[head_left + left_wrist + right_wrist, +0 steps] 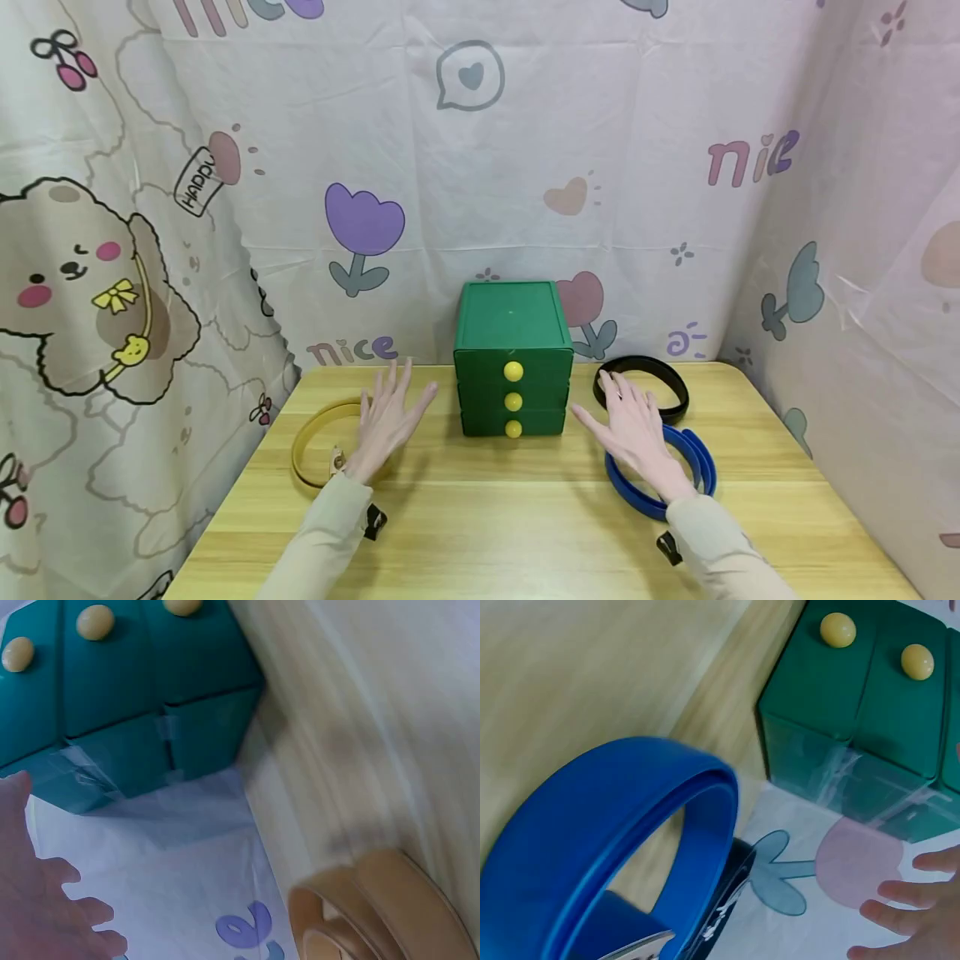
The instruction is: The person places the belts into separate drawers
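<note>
A green three-drawer box (pixel 513 317) with round yellow knobs stands at the back middle of the table, its drawers closed. My left hand (pixel 386 425) hovers over the table left of the box, fingers spread, holding nothing. Beneath and beside it lies a coiled tan belt (pixel 303 442). My right hand (pixel 633 429), also spread and holding nothing, is above a coiled blue belt (pixel 637 502) on the right. Behind that is a coiled black belt (pixel 678 387). In the right wrist view the blue belt (pixel 622 787) is close, apart from the fingers (pixel 900 919).
The wooden table (pixel 480 533) ends at a printed cloth backdrop (pixel 480 167) behind the box. More cloth hangs along the left and right sides. Clear tape (pixel 90 769) runs across the box's side.
</note>
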